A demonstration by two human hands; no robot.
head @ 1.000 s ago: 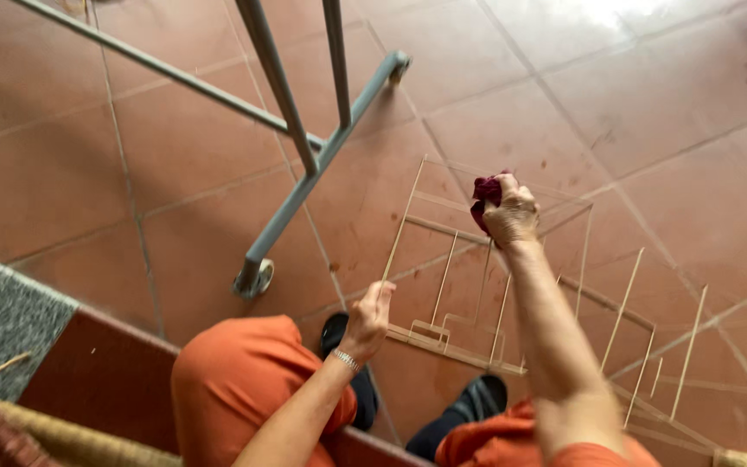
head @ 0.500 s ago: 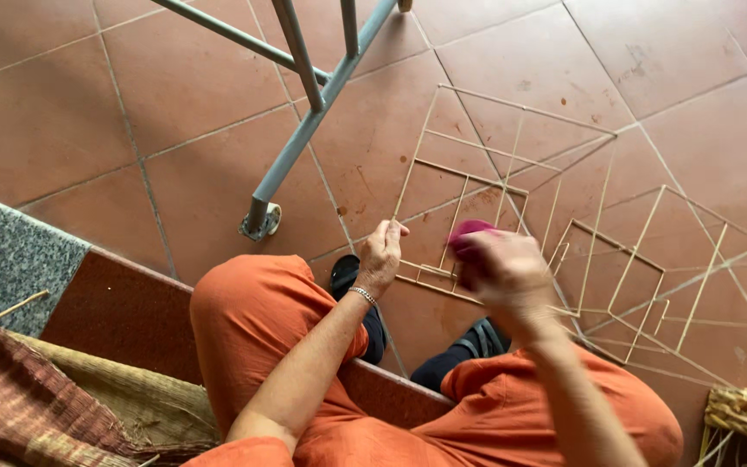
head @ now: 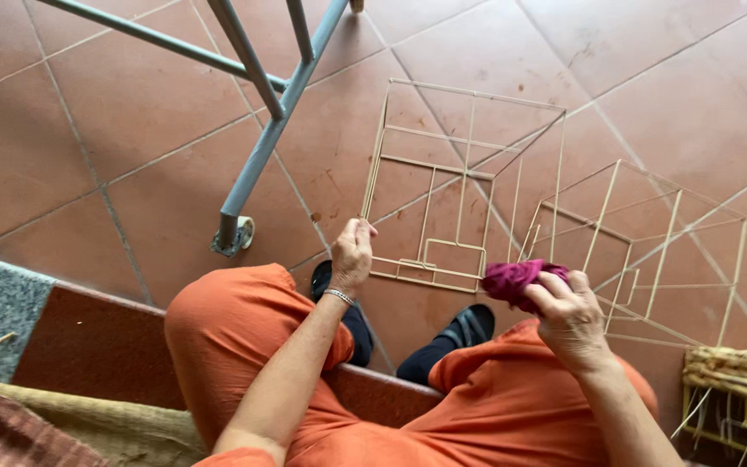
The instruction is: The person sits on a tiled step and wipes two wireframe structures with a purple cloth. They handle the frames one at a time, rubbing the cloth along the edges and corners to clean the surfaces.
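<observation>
Terracotta floor tiles (head: 88, 130) with pale grout lines spread beneath us, and we sit on a low brick-red step (head: 88, 337), orange trousers (head: 235, 337) over our knees, woven matting (head: 71, 428) at 8 o'clock. Our right hand (head: 571, 318) at 4 o'clock closes round a magenta cloth (head: 512, 281), fingers wrapped tight on it. Our left hand (head: 352, 256), near centre, pinches the lower corner of a pale wire frame (head: 464, 186) standing on the tiles. A second wire frame (head: 650, 246) leans at 3 o'clock, just beside the first. Farther off, at 11 o'clock, a grey metal stand (head: 257, 164) plants its foot on the floor.
</observation>
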